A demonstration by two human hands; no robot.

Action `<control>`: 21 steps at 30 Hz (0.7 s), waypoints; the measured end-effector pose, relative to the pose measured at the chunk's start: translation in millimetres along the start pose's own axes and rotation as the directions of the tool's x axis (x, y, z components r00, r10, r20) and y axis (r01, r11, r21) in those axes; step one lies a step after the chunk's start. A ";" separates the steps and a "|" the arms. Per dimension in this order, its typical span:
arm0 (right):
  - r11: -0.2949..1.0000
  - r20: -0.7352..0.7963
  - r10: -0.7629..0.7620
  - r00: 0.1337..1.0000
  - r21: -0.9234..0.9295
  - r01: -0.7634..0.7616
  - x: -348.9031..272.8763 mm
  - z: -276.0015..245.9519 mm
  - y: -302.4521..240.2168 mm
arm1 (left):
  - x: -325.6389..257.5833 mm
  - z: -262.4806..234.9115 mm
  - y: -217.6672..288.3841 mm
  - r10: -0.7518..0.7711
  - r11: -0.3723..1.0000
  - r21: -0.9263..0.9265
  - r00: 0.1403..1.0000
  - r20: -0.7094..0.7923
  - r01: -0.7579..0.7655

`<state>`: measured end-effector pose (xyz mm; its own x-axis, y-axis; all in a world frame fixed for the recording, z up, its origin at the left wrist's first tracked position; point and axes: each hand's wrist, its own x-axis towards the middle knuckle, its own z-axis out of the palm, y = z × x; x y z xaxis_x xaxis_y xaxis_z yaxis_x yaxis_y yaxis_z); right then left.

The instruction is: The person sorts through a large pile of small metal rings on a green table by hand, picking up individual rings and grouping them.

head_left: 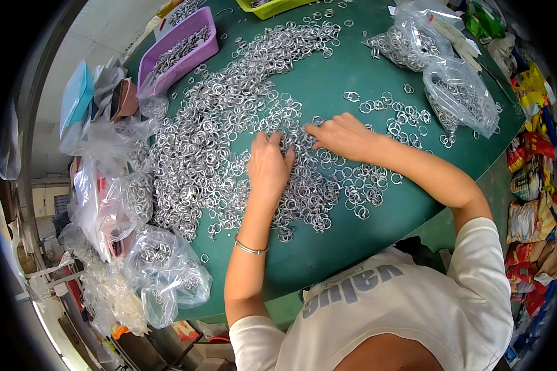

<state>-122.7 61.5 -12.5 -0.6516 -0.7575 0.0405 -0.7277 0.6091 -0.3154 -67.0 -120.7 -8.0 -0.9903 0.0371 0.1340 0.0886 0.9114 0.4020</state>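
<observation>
A green worktop [346, 80] carries a wide heap of small silver metal rings [229, 123], spreading from about 12 o'clock down to the centre of the view and thinning out toward 3 o'clock. Both bare hands lie on the heap near its middle. The left hand [269, 167] rests palm down with the fingers [272, 141] pointing toward 12 o'clock, spread flat and pressed onto the rings; it grips nothing that can be seen, and a thin silver bangle [250, 248] circles its wrist. The right hand [343, 136] comes in from 4 o'clock, also palm down, its fingertips [310, 131] touching the rings just beside the left hand's fingertips; whether it pinches a ring under the fingers cannot be told.

At 11 o'clock a purple tray [179, 46] holds more rings, and a yellow-green tray [272, 7] sits at 12 o'clock at the worktop's far edge. At 1 to 2 o'clock two clear plastic bags [464, 93] of rings lie on the worktop, with loose rings scattered between them and the right hand. From 9 to 7 o'clock, along the worktop's left rim, more clear bags [161, 266] are piled, some holding rings. Colourful packets [529, 204] lie off the worktop at 3 o'clock.
</observation>
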 end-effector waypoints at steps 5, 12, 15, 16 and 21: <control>0.992 0.121 0.128 0.984 -0.010 -0.128 -35.9 -21.7 12.2 | -19.0 -15.4 -16.1 -0.133 0.991 -0.036 0.991 -0.032 0.132; 0.933 0.044 0.352 0.935 -0.091 -0.347 -54.7 -55.2 28.7 | -37.8 -34.5 -37.8 -0.268 0.963 -0.056 0.952 -0.148 0.262; 0.965 -0.027 0.263 0.964 0.019 -0.263 -31.5 -49.9 13.7 | -41.7 -37.3 -57.5 -0.315 0.948 -0.025 0.922 -0.228 0.317; 0.968 -0.019 0.244 0.970 0.070 -0.242 -19.8 -45.2 6.2 | -42.7 -37.4 -59.3 -0.356 0.934 -0.061 0.907 -0.225 0.351; 0.988 -0.092 0.139 0.986 0.086 -0.132 22.7 4.7 -6.1 | -32.0 -34.7 -39.4 -0.294 0.953 -0.143 0.930 -0.221 0.267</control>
<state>-132.1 39.5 -14.2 -0.7636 -0.6404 0.0832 -0.6145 0.6809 -0.3986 -35.1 -172.0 3.3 -0.9232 -0.3237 0.2070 -0.1646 0.8200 0.5482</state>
